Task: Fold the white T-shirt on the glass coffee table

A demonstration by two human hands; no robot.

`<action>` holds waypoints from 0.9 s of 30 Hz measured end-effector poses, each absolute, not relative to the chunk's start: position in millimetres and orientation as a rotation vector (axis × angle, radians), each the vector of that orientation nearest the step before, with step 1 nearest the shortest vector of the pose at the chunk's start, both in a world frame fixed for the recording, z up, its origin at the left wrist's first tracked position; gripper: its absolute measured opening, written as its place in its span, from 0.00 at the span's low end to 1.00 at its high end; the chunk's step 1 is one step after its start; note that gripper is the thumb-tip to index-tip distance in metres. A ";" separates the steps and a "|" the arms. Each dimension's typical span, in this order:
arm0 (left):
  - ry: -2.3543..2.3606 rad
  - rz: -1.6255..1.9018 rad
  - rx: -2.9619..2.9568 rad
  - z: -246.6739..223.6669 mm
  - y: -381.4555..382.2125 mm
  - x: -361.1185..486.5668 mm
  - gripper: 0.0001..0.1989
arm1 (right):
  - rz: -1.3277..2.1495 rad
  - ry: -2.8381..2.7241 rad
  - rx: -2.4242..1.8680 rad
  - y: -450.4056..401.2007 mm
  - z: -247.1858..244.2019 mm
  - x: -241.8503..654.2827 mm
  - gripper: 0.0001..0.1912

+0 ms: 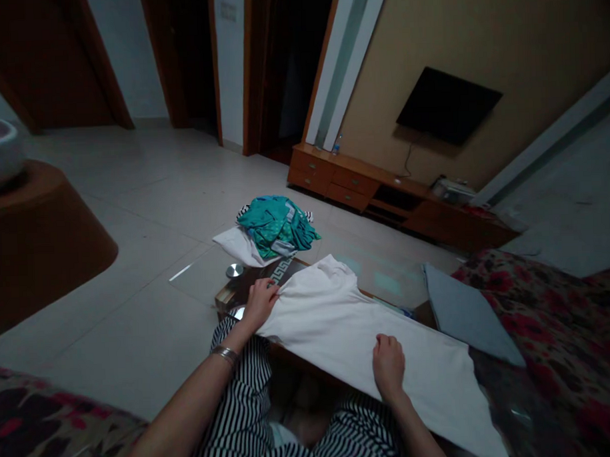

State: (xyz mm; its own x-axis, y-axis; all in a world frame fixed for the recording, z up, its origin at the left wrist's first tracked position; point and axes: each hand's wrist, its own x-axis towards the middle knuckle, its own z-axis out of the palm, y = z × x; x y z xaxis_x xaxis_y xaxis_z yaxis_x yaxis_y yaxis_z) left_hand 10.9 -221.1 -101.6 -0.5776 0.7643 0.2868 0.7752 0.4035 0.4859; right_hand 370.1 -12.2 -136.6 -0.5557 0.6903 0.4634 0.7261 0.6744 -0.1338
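A white T-shirt (368, 319) lies stretched lengthwise over a low glass-topped table, its sleeve end towards the far left. At its left edge my left hand (261, 303) is closed, fingers pinching the cloth. My right hand (388, 369) rests on the near side of the shirt, fingers curled in against the fabric; a fold between them is hard to make out. Beyond the shirt sits a heap of teal and green clothes (277, 223), with a white cloth (238, 246) sticking out beneath it.
A round metal disc (235, 271) shows on the glass table (194, 276). A folded grey-blue cloth (468, 313) lies to the right, beside a floral sofa (553, 333). A brown stand (40, 244) with a white bowl (2, 156) is left. A TV cabinet (343, 177) lines the wall.
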 end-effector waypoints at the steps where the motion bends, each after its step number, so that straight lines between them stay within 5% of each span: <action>1: -2.603 -0.943 -1.465 -102.5 -221.6 9.9 0.14 | -0.066 -2.407 -1.096 -9.4 -132.7 367.7 0.14; 12: -2.646 -1.018 -1.602 -111.4 -217.1 -7.4 0.15 | 0.393 -2.637 -0.856 93.3 -58.2 174.8 0.14; 17: -2.718 -1.071 -1.615 -108.8 -213.9 -10.3 0.14 | 0.459 -2.999 -0.299 121.9 -53.8 80.9 0.15; 22: -2.750 -1.195 -1.512 -111.9 -214.1 -10.3 0.11 | 0.114 -3.250 -0.289 133.2 -60.3 55.8 0.14; 27: -2.714 -1.254 -1.471 -108.8 -215.1 -9.2 0.12 | 0.257 -3.133 -0.074 151.8 -49.1 81.8 0.05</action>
